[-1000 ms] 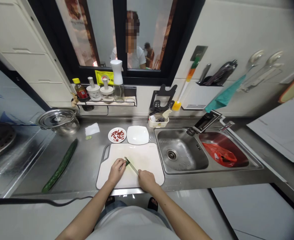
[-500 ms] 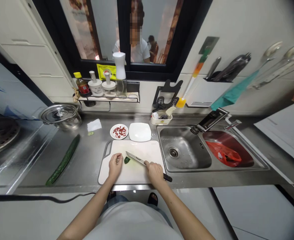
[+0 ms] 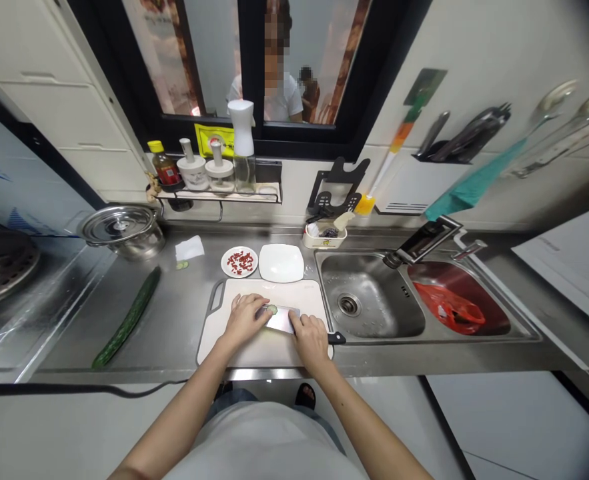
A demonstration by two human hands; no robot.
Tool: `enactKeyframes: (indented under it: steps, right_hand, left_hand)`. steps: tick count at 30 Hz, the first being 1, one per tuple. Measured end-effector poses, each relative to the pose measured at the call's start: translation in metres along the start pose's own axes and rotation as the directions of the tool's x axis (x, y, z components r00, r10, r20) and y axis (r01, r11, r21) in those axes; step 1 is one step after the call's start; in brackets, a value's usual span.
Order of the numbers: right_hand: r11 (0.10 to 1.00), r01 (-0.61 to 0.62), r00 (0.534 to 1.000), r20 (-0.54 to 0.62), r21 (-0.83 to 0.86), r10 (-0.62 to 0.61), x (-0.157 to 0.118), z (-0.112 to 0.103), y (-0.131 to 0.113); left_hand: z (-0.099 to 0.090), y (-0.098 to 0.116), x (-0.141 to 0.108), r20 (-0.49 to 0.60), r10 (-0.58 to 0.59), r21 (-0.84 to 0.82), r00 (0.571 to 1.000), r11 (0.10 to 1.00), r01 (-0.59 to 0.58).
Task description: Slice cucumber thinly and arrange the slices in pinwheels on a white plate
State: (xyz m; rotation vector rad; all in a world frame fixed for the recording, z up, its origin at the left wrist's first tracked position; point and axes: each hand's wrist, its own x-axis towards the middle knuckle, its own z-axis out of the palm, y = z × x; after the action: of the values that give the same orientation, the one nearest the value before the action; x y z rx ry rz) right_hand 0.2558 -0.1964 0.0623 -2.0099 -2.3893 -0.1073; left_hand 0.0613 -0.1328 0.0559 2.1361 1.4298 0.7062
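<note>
Right hand [image 3: 310, 339] holds steel-bladed knife [image 3: 285, 320]; left hand [image 3: 245, 319], grip unclear, at cut green piece [image 3: 273, 309]; long green cucumber [image 3: 129, 320], left of white board [image 3: 267, 357], uncut.

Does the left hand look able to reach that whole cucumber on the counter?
Probably yes: nothing appears to stand between the left hand and the whole cucumber, though that hand seems busy with a cut piece by the knife.

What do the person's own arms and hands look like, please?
The left hand and right hand are ungloved, and both forearms are bare, with no sleeves, watch or bracelet in view. A white top covers the torso.
</note>
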Motion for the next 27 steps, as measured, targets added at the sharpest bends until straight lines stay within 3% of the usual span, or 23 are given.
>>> enactKeyframes:
  steps: [5, 10, 12, 15, 21, 27]
  right_hand:
    - [0.999, 0.031, 0.998, -0.059, -0.012, -0.031, -0.001, 0.002, 0.002]
    - [1.000, 0.022, 0.999, -0.032, -0.015, -0.023, -0.005, 0.008, 0.006]
    - [1.000, 0.003, 1.000, -0.008, -0.015, -0.003, -0.006, 0.010, 0.010]
    - [1.000, -0.027, 0.999, 0.025, -0.011, 0.027, -0.008, 0.012, 0.016]
    - [0.996, -0.084, 0.992, 0.095, 0.007, 0.083, -0.011, 0.012, 0.025]
    - [0.994, -0.104, 0.983, 0.152, 0.023, 0.099, -0.011, 0.010, 0.023]
  left_hand:
    - [0.007, 0.005, 0.007, 0.074, -0.066, -0.089, 0.995, 0.993, 0.073]
    - [0.018, -0.003, 0.015, -0.029, -0.200, -0.226, 0.979, 0.956, 0.189]
    - [0.021, -0.011, 0.017, -0.101, -0.329, -0.277, 0.939, 0.916, 0.291]
    - [0.021, -0.032, 0.020, -0.180, -0.532, -0.345, 0.828, 0.822, 0.453]
    - [0.015, -0.081, 0.025, -0.256, -0.712, -0.296, 0.654, 0.701, 0.648]
    - [0.013, -0.098, 0.035, -0.279, -0.723, -0.208, 0.631, 0.687, 0.696]
